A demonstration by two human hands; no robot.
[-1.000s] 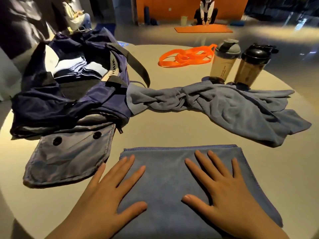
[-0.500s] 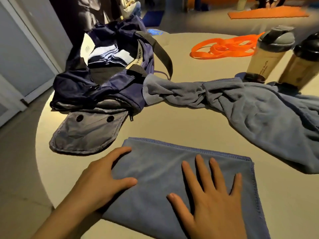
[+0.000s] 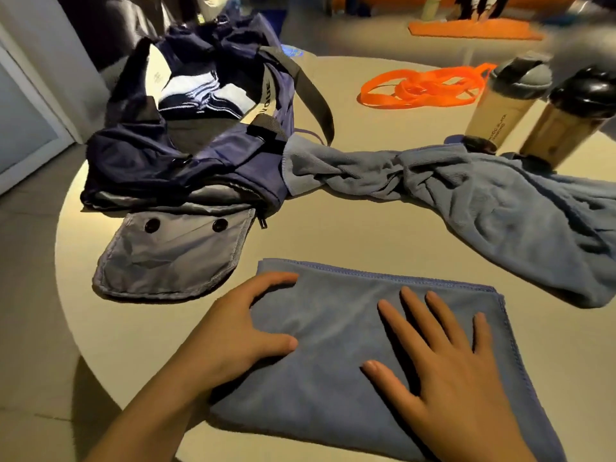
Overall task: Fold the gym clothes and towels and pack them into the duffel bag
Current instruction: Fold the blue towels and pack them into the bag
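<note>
- Our left hand (image 3: 233,331) has slid off the flat press it held a second ago: it now sits at the left edge of the folded towel (image 3: 350,348), thumb on top and the other fingers dipping over the edge. We cannot tell whether they have hooked under it.
- Our right hand (image 3: 446,371) stays flat, fingers straight and spread, pressing the towel and holding nothing.
- We read this as smoothing finished and the lift beginning; the towel lies on the round table (image 3: 350,235), near us.
- The duffel bag (image 3: 186,151) stands open to the left beyond it, striped clothing already inside.
- A second, crumpled towel (image 3: 500,208) sprawls to the right, still unfolded.
</note>
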